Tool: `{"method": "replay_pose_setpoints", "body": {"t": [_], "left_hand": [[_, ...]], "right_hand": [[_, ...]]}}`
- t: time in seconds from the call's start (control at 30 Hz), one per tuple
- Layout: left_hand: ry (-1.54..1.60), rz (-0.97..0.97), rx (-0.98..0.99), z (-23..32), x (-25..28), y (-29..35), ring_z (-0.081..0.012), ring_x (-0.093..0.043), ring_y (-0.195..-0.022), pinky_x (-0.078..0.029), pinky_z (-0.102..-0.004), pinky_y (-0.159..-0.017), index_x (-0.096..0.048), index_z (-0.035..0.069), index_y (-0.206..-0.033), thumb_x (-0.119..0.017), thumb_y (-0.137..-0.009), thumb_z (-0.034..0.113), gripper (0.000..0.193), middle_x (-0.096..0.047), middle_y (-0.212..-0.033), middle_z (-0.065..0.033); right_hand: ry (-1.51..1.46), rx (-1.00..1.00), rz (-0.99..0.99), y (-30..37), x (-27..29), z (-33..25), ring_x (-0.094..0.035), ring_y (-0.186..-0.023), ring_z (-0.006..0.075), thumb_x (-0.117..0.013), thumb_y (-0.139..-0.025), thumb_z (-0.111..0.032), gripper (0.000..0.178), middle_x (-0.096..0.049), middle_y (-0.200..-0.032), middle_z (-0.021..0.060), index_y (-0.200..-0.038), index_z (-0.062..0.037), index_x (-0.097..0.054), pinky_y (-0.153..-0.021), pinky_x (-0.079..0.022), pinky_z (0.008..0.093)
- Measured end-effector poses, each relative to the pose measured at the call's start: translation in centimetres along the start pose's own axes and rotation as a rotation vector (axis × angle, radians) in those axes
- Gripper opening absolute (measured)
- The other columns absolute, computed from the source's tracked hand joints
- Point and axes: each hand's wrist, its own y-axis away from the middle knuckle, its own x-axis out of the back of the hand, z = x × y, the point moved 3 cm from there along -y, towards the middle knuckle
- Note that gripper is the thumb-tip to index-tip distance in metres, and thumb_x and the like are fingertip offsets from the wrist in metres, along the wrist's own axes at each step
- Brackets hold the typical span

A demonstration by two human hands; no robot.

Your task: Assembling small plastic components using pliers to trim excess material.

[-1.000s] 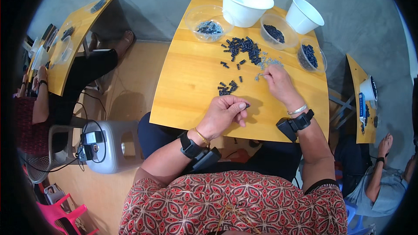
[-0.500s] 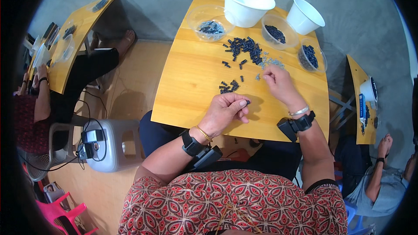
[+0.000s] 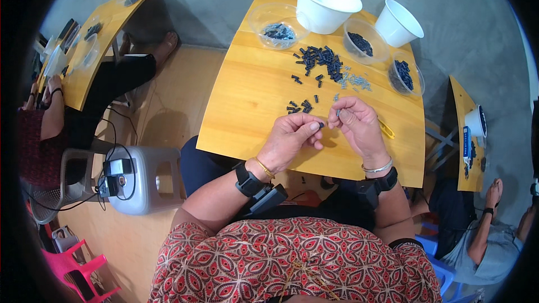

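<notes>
My left hand is closed, pinching a small black cylindrical piece between thumb and forefinger. Close beside it, my right hand grips a tiny grey metallic-looking piece at its fingertips. A gap separates the two hands just above the front part of the wooden table. Beyond them lie a small group of black pieces, a larger black heap and a scatter of small grey pieces.
Clear tubs hold grey pieces and black pieces; another clear tub stands right. Two white bowls sit at the back. A slim yellow tool lies by my right hand. Other people work at side tables.
My right hand has come back from the grey scatter toward my left hand, with a tiny grey piece in its fingers. The left hand keeps its black piece. The yellow tool is now visible.
</notes>
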Motion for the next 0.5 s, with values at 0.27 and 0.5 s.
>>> {"method": "replay_pose_setpoints", "body": {"t": [0.27, 0.5], "left_hand": [[0.016, 0.0, -0.006, -0.04, 0.23, 0.0, -0.0124, -0.057, -0.071, -0.053, -0.027, -0.067, -0.06, 0.0, -0.102, -0.051, -0.091, 0.006, 0.016, -0.06, -0.08, -0.0064], [0.049, -0.012, -0.028, 0.01, 0.26, -0.12, -0.0122, -0.058, -0.071, -0.053, -0.0269, -0.067, -0.06, 0.0, -0.101, -0.051, -0.091, 0.006, 0.015, -0.06, -0.081, -0.0063]], "right_hand": [[0.014, 0.015, 0.016, -0.11, -0.47, 0.36, -0.056, -0.08, 0.0134, -0.054, -0.088, -0.006, 0.016, -0.059, -0.088, 0.0065, -0.103, -0.0004, -0.054, -0.074, -0.046, 0.0255], [0.189, 0.046, 0.043, -0.38, -0.65, 0.32, -0.057, -0.077, 0.0096, -0.053, -0.087, -0.001, 0.009, -0.059, -0.084, 0.003, -0.096, -0.0007, -0.055, -0.071, -0.046, 0.0222]]}}
